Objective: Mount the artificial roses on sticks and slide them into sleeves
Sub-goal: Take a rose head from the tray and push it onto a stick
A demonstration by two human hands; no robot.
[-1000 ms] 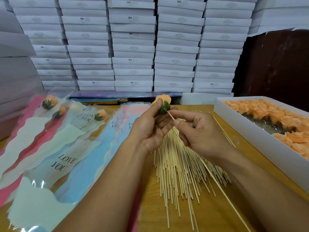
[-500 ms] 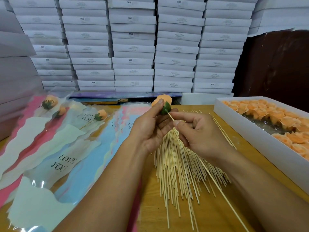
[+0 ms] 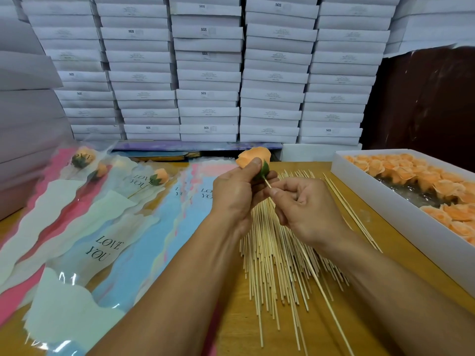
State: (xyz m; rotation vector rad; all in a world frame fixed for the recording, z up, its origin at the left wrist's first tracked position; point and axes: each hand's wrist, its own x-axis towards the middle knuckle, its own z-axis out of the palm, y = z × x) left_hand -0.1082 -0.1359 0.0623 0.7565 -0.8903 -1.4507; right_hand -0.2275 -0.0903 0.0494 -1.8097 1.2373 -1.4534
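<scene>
The left hand (image 3: 236, 194) grips the peach-orange artificial rose (image 3: 253, 157) by its green calyx, up at twelve o'clock of the loose pile of pale wooden sticks (image 3: 277, 255), and the right hand (image 3: 305, 209) pinches a single thin wooden stick (image 3: 267, 182) just below it. Compared with a second ago, less bare stick shows between fingers and calyx, so the tip looks to be seating into the base. Mounting seems nearly done; sleeving comes next. At nine o'clock lie the pastel "LOVE YOU" plastic sleeves (image 3: 108, 250), three already holding roses. At three o'clock on the yellow wooden tabletop (image 3: 231, 317) sits the white box of orange rose heads (image 3: 390, 201).
</scene>
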